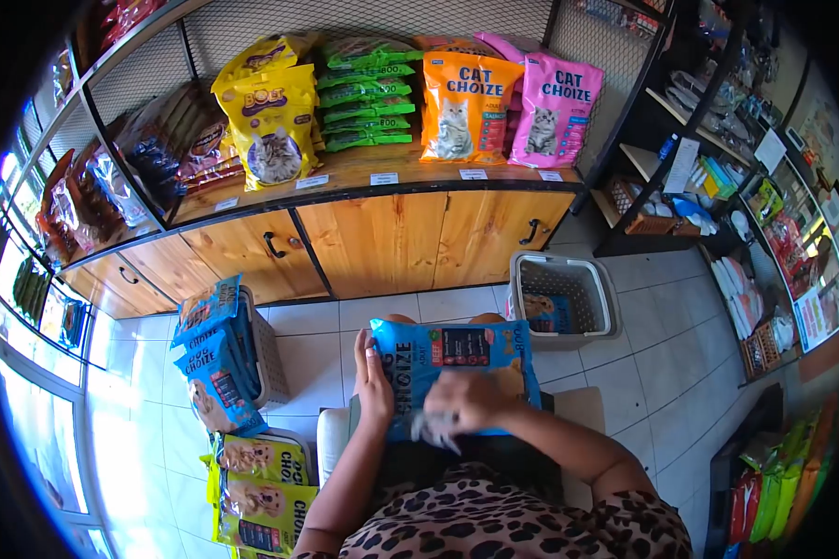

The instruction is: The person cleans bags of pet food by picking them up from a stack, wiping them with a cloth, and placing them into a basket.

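A blue bag of Dog Choize dog food (513, 345) lies across my lap, its lettering turned sideways. My left hand (374, 382) rests along the bag's left edge, fingers stretched out and touching it. Over the bag's middle, my right hand (471, 401) is closed on a grey cloth (434, 429) pressed to the bag's surface. Motion blurs this hand and the cloth. Part of the bag's front is hidden behind my right hand and forearm.
At left, a basket (268, 349) holds blue dog food bags (216, 368), with yellow-green bags (261, 494) nearer me. A grey basket (611, 298) with a blue bag inside stands ahead right. Beyond, a wooden shelf (364, 200) carries cat food bags (461, 107).
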